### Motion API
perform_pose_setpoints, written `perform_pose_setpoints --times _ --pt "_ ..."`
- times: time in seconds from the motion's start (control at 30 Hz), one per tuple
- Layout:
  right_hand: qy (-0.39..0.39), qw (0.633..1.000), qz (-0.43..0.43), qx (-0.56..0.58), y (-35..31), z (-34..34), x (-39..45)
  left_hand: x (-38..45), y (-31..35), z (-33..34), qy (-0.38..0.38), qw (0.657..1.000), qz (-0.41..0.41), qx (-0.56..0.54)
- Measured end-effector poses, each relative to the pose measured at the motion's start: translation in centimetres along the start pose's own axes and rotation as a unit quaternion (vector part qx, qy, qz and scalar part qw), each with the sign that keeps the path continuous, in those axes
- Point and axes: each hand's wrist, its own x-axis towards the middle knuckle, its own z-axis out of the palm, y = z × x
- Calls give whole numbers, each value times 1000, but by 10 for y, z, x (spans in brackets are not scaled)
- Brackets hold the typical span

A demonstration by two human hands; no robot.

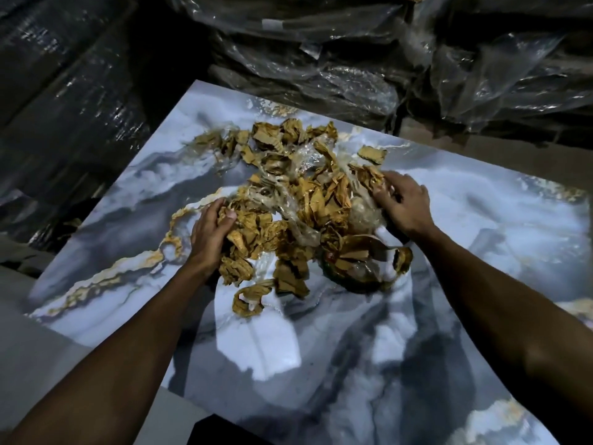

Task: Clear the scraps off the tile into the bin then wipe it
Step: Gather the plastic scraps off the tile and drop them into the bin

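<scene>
Marbled tile (417, 316) bears scraps (288, 200) heaped lengthwise away, left hand (210, 231) and right hand (402, 200) clutching its flanks.

My bare forearms reach in from five and seven o'clock. My left hand (210, 234) cups inward, thumb raised; my right hand (405, 202) lies palm down, fingers curled toward ten o'clock.

surface: marbled tile (417, 332) | on it: heap of brown scraps (288, 200), clear plastic mixed in
</scene>
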Motion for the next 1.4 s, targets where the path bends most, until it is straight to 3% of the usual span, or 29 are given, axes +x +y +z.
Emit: perform_pose_setpoints --times 0.3,0.47,0.6,0.67,0.93,1.23,1.4 --pt "46 998 21 42 -35 35 -63 -21 24 4 27 997 4 -78" --pt "31 997 49 55 -51 44 -94 -34 24 -15 19 999 50 -5" --pt "73 967 123 212 -50 32 -103 -49 29 -24 25 998 54 0" --pt "95 958 137 233 -57 23 -101 -51 30 -24 15 998 53 9" --pt "26 987 83 135 -100 54 -100 -47 43 4 -49 995 67 52" --pt "65 980 86 164 -128 70 -105 -64 53 35 -22 998 30 -42" --pt "60 958 122 251 -142 77 -108 -72 59 50 2 997 14 -76"
